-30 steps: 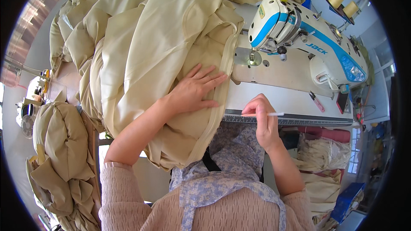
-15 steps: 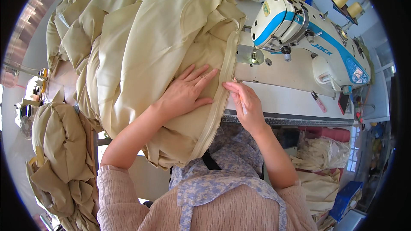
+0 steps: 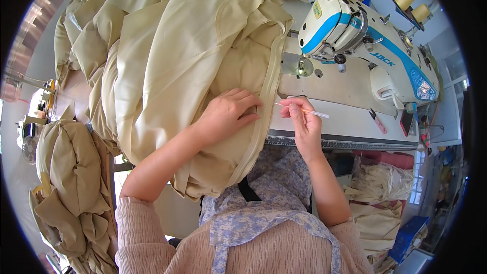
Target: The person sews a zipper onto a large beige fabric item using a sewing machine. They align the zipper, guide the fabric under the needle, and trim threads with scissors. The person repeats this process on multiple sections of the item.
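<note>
I take the right hand (image 3: 306,122) as my clock's centre. It pinches a slim stick (image 3: 318,114) between thumb and fingers, its thin tip pointing toward ten o'clock. The tip sits just beside the finished band (image 3: 269,96) that edges the beige fabric (image 3: 187,45); whether they touch, I cannot tell. At nine o'clock the left hand (image 3: 228,114) rests palm down on the fabric, fingers loosely bent, thumb parted from forefinger, both pointing toward the band.

The fabric fills my view from nine to eleven o'clock in deep folds, and toward eight its lower end hangs past the table's front edge. The band marks its right-hand limit, running roughly from eleven down to eight.

My room for moving lies at two to three o'clock, where the white tabletop (image 3: 345,119) reaches across to the pink-handled snips (image 3: 377,122). A ruler strip (image 3: 355,145) lines its front edge. Toward twelve, the machine bed (image 3: 335,86) spreads flat, bounded above by the sewing machine's head (image 3: 324,28).
</note>
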### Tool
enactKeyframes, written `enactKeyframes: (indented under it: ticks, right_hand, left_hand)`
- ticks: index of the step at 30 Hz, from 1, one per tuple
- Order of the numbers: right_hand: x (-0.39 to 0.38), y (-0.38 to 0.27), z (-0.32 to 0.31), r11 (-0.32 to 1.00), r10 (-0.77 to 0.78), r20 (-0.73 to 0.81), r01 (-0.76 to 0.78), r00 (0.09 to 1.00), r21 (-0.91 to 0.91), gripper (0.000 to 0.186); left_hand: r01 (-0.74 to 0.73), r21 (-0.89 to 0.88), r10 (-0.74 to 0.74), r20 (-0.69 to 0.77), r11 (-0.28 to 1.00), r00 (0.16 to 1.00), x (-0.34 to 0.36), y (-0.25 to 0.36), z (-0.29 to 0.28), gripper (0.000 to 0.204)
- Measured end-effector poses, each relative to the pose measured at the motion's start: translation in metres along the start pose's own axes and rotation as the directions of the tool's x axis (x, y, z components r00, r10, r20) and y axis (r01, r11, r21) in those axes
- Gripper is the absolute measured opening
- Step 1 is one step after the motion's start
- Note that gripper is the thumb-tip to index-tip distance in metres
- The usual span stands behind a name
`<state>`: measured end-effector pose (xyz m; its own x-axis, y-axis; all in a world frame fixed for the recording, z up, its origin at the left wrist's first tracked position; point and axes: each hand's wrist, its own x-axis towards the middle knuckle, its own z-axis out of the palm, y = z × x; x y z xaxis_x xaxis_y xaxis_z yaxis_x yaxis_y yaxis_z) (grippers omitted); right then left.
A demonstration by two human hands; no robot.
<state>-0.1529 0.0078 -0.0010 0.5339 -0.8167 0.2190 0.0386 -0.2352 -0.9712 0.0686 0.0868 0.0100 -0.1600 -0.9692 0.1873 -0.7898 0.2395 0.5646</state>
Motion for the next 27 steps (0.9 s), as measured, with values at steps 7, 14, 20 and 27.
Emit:
enactKeyframes:
  ticks: [7,14,20,27]
  right_hand:
    - [0.013,0.017,0.014,0.993,-0.036,-0.01,0.034,0.999,-0.116,0.025]
    - [0.022,0.023,0.027,0.977,-0.057,0.034,0.063,0.998,-0.206,0.023]
    - [0.022,0.025,0.028,0.951,-0.11,0.057,0.122,0.992,-0.286,0.019]
    - [0.022,0.024,0.028,0.93,-0.136,0.091,0.159,0.987,-0.331,0.019]
  left_hand:
    - [-0.069,0.125,0.079,-0.08,0.99,0.994,0.001,0.006,0.007,0.077]
    - [-0.074,0.068,0.081,-0.113,0.995,0.99,-0.001,-0.001,0.011,0.083]
    - [-0.073,0.046,0.078,-0.12,0.996,0.99,0.0,0.0,0.012,0.083]
    - [-0.053,0.016,0.054,-0.086,0.998,0.995,-0.001,-0.001,0.012,0.08]
